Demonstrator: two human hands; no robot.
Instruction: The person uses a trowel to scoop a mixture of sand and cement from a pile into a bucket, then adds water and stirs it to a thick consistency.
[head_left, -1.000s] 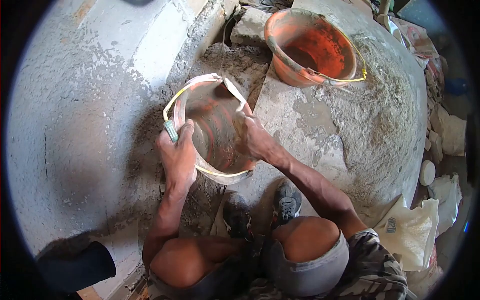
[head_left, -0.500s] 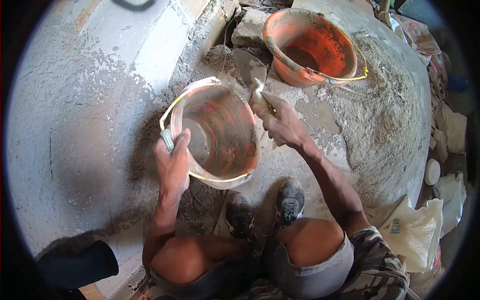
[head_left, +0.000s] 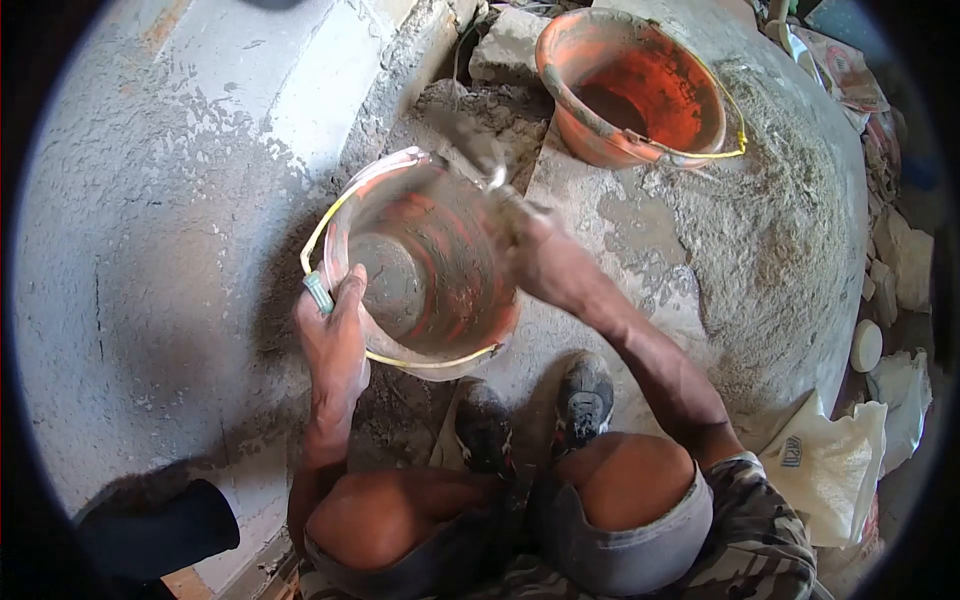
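Observation:
My left hand [head_left: 337,330] grips the rim of a tilted orange bucket [head_left: 440,270] at its left side, beside the green grip of its yellow handle. Wet grey mortar coats the bucket's inner wall and lies at its bottom. My right hand [head_left: 545,255] is closed round the handle of a trowel [head_left: 465,140], at the bucket's upper right rim; hand and trowel are smeared by motion. A second orange bucket [head_left: 640,90], stained with mortar, stands farther back on the right.
A heap of grey mix [head_left: 770,230] lies at the right. The rough wall [head_left: 150,250] rises on the left. A concrete block [head_left: 505,45] is at the back. A white sack [head_left: 825,465] lies at the lower right, near rubble. My shoes are below the bucket.
My right hand and the trowel have moved left, closer to the held bucket's rim. The held bucket has shifted slightly left with my left hand.

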